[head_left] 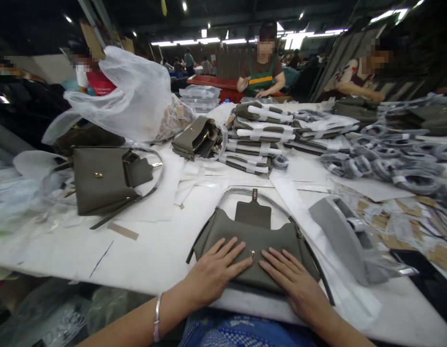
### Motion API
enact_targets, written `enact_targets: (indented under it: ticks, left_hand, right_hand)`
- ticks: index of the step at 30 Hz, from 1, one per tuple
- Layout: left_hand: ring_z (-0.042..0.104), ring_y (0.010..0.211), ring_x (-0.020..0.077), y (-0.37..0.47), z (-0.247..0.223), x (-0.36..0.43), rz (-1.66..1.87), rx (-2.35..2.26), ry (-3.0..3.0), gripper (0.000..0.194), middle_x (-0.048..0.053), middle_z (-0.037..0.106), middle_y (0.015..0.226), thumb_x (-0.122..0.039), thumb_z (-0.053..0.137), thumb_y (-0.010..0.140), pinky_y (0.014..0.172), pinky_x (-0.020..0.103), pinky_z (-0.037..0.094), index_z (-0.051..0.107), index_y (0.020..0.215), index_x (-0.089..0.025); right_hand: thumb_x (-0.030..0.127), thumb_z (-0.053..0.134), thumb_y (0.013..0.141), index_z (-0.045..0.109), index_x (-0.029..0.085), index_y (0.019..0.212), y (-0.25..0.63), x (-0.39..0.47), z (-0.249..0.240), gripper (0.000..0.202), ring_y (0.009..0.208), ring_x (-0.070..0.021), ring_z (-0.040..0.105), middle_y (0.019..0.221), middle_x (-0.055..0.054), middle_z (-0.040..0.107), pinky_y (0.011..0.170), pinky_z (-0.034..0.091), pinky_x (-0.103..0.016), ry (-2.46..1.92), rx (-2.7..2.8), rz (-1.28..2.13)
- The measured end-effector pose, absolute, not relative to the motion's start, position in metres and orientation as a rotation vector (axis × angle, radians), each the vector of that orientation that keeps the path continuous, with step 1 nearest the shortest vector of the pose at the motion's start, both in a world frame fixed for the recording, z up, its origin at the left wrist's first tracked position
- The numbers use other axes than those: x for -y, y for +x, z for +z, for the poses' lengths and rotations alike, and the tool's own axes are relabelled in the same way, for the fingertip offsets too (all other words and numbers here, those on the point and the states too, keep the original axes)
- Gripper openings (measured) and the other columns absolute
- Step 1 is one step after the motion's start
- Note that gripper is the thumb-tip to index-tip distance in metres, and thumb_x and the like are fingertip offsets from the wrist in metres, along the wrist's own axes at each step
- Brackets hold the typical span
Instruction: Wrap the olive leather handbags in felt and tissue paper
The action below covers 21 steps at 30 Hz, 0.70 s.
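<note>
An olive-grey handbag (pixel 223 229) lies flat on the white table in front of me, its flap (pixel 252 215) folded back toward the far side and its wrapped handle (pixel 236 191) arched behind. My left hand (pixel 218 267) rests on the bag's left half, fingers spread, the forefinger beside the small gold clasp (pixel 252 254). On the right half my right hand (pixel 290 275) lies flat with the fingers stretched out. Neither hand grips anything. Dark straps run down both sides of the bag.
Another olive handbag (pixel 100 180) lies at the left, and a third bag (pixel 196 137) sits farther back. Stacked wrapped bags (pixel 259 132) stand behind. To the right are a grey moulded object (pixel 344 236), a phone (pixel 426 284) and coiled wrapped straps (pixel 418 176). Co-workers (pixel 263 72) stand across the table.
</note>
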State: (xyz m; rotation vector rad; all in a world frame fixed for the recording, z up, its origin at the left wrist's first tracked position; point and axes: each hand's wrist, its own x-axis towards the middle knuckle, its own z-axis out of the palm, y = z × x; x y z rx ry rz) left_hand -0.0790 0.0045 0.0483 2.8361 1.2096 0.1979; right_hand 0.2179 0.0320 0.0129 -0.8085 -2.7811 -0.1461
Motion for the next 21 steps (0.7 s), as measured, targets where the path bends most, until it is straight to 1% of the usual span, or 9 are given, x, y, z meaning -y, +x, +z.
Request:
enact_targets:
  ticks: [2,4,6,8,10,12,16,18,21]
  left_hand:
    - [0.016,0.151,0.0298,-0.077,0.040,0.001,0.221,-1.239,2.736,0.075,0.009,0.023,0.164,-0.042,0.062,0.091,0.121,0.051,0.020,0.024,0.154,-0.030]
    - [0.012,0.152,0.0298,-0.076,0.036,0.004,0.267,-1.242,2.665,0.077,0.008,0.019,0.165,-0.055,0.059,0.090,0.122,0.053,0.018,0.024,0.154,-0.032]
    - [0.013,0.152,0.0289,-0.076,0.034,0.005,0.312,-1.242,2.634,0.071,0.007,0.020,0.165,-0.057,0.053,0.092,0.122,0.053,0.018,0.024,0.153,-0.035]
    - [0.017,0.151,0.0297,-0.076,0.035,0.004,0.349,-1.246,2.623,0.069,0.008,0.023,0.164,-0.058,0.051,0.093,0.121,0.053,0.020,0.026,0.153,-0.036]
    - [0.020,0.150,0.0306,-0.076,0.038,0.005,0.393,-1.252,2.618,0.068,0.009,0.026,0.163,-0.058,0.050,0.093,0.120,0.053,0.021,0.026,0.153,-0.035]
    - [0.023,0.150,0.0298,-0.076,0.041,0.006,0.449,-1.250,2.611,0.067,0.010,0.031,0.161,-0.059,0.046,0.095,0.120,0.052,0.021,0.026,0.153,-0.034]
    - [0.028,0.148,0.0272,-0.077,0.044,0.009,0.541,-1.272,2.629,0.063,0.006,0.039,0.157,-0.062,0.042,0.095,0.121,0.049,0.021,0.032,0.151,-0.035]
    - [0.028,0.148,0.0271,-0.079,0.043,0.010,0.550,-1.291,2.663,0.064,0.006,0.037,0.158,-0.064,0.040,0.094,0.121,0.047,0.023,0.032,0.151,-0.035]
    - [0.028,0.148,0.0271,-0.082,0.035,0.008,0.567,-1.305,2.759,0.068,0.005,0.034,0.160,-0.065,0.041,0.093,0.119,0.046,0.028,0.029,0.152,-0.034]
  right_hand:
    - [-0.001,0.039,0.076,0.028,0.024,0.155,0.221,-0.029,0.008,0.084,0.145,-0.0239,0.034,0.158,-0.002,0.036,0.116,0.036,-0.048,-0.816,2.762,-0.027]
    - [0.011,0.048,0.084,0.029,0.024,0.155,0.224,-0.028,0.012,0.075,0.144,-0.0264,0.036,0.157,-0.004,0.036,0.116,0.037,-0.048,-0.815,2.773,0.062]
    - [0.030,0.058,0.089,0.033,0.026,0.154,0.225,-0.032,0.023,0.070,0.139,-0.0289,0.044,0.154,-0.005,0.042,0.111,0.045,-0.047,-0.808,2.776,0.108]
    - [0.040,0.061,0.090,0.047,0.030,0.147,0.220,-0.040,0.040,0.060,0.128,-0.0292,0.057,0.144,-0.005,0.055,0.101,0.054,-0.043,-0.800,2.741,0.174]
    - [0.038,0.057,0.094,0.063,0.032,0.131,0.204,-0.052,0.063,0.038,0.111,-0.0259,0.068,0.127,-0.004,0.068,0.091,0.060,-0.036,-0.806,2.696,0.353]
    - [0.034,0.051,0.098,0.071,0.030,0.117,0.172,-0.067,0.087,0.028,0.102,-0.0221,0.072,0.115,-0.003,0.074,0.088,0.060,-0.031,-0.805,2.649,0.638]
    - [0.031,0.057,0.094,0.073,0.024,0.111,0.066,-0.104,0.109,0.024,0.106,-0.0248,0.068,0.113,-0.006,0.074,0.095,0.055,-0.036,-0.745,2.394,1.223]
    - [0.026,0.068,0.087,0.074,0.020,0.104,0.005,-0.125,0.103,0.019,0.104,-0.0244,0.068,0.108,-0.006,0.074,0.094,0.055,-0.036,-0.948,2.067,1.645]
    - [0.027,0.061,0.094,0.068,0.012,0.105,-0.077,-0.151,0.081,0.020,0.087,-0.0193,0.070,0.099,-0.009,0.072,0.076,0.059,-0.032,-1.117,1.910,1.764]
